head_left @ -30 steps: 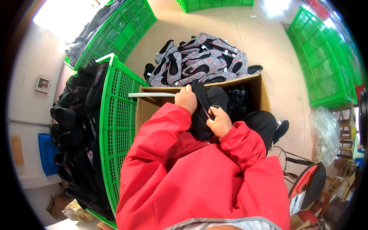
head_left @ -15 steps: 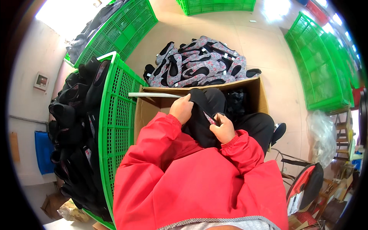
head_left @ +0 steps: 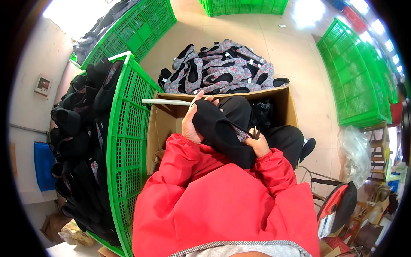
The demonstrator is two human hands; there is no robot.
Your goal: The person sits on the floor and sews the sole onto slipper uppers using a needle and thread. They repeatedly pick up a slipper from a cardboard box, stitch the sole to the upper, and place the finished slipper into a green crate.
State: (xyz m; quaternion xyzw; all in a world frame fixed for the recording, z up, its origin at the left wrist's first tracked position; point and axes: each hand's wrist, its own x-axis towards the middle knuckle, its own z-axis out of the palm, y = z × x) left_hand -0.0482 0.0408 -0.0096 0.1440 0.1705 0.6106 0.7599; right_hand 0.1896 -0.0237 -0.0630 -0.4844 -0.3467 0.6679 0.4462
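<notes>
Across my lap lies a black fabric slipper with a grey, pink-flowered lining showing at its opening. My left hand is wrapped round its far left end, with the thumb on the near side and several fingertips showing past the far edge. At the opening, my right hand is closed, touching the slipper's rim. Pointed tips of what look like small thread snips stick up from its fingers. Part of the right hand's grip is hidden.
An open cardboard box stands before me, a pale strip across its left corner. Beyond lies a heap of flowered slippers. At left, a green crate holds black slippers. More green crates stand right and behind.
The slipper has turned, so its broad black side now faces up. My left hand has shifted left and opened round its end; my right hand has moved slightly right, and the snips' tips show more.
</notes>
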